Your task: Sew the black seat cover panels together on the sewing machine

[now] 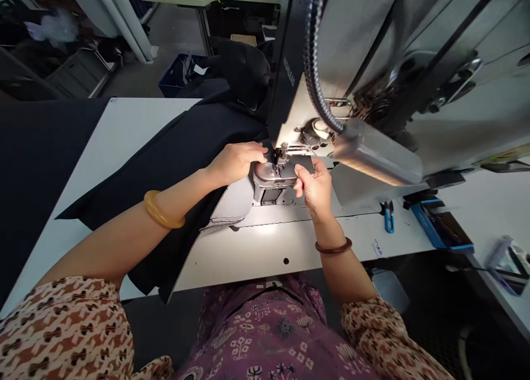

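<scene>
Work sat at the needle area of the sewing machine (372,65): a small dark piece of fabric (304,164) lay on the machine's narrow arm bed (271,178), right beside the presser foot (278,158). Its long axis ran roughly left-right, across the bed.

Right hand (315,189) was below and just right of the foot, thumb and forefinger pressed together on the near edge of that small piece. The other fingers were curled under; couldn't tell whether they touched the bed.

Left hand (236,162) came in from the left, fingers together and extended flat toward the foot, tips touching or nearly touching it. It rested on the large black cloth (174,159), which spread left and toward the far side of the white table (124,126) and hung over the near edge.

Both hands were about equally close to the foot, with the piece lying up and slightly left of the right hand's knuckles.

Hard to read:
- The needle itself was lost in glare and dark parts.
- Couldn't tell whether the foot was down on the fabric.
- Whether the small piece joined the large cloth was hidden behind the foot and the left fingertips.
- The machine head was cut off at the top and right.

Off to the right, well apart from the hands, were blue thread snips (388,217) and a blue-edged tray (441,225).
</scene>
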`<state>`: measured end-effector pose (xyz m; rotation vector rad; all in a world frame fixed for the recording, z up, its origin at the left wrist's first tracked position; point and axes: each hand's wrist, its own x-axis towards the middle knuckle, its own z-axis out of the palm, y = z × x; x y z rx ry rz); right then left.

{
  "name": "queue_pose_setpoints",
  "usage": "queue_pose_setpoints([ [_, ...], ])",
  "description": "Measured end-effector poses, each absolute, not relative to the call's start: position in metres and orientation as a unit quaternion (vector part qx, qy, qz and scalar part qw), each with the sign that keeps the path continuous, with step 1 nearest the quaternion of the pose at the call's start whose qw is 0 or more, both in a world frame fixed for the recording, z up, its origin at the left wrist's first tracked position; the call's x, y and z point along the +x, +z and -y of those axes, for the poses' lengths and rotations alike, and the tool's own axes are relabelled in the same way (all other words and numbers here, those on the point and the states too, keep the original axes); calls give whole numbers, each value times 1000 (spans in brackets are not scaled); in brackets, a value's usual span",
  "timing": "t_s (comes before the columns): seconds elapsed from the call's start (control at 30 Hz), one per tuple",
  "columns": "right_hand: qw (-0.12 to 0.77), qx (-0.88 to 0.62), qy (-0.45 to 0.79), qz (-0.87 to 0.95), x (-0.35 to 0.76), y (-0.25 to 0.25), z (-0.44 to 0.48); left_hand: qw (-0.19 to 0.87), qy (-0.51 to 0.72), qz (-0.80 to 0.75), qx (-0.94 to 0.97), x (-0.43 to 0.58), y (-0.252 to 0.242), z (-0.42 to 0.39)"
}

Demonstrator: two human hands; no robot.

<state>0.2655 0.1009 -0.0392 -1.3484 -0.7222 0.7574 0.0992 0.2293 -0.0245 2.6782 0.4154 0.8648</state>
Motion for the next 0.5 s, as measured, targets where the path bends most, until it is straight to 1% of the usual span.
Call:
queue_pose_setpoints([
  [0.1, 651, -604, 335, 313, 266, -40, -99, 163, 299, -158, 927, 97, -21, -227],
  [0.2, 643, -605, 340, 323, 270, -43, -95, 239, 286, -178, 911, 92, -10, -228],
  [0.27, 648, -603, 328, 331, 277, -48, -91, 293, 268, -223, 891, 91, -2, -235],
  [0.33, 658, -603, 304, 333, 289, -54, -88, 314, 248, -295, 868, 95, 2, -247],
  [0.4, 665, -607, 277, 336, 304, -61, -86, 317, 233, -350, 850, 104, -2, -266],
  [0.5, 661, -622, 241, 343, 331, -65, -91, 340, 239, -376, 828, 127, -19, -304],
])
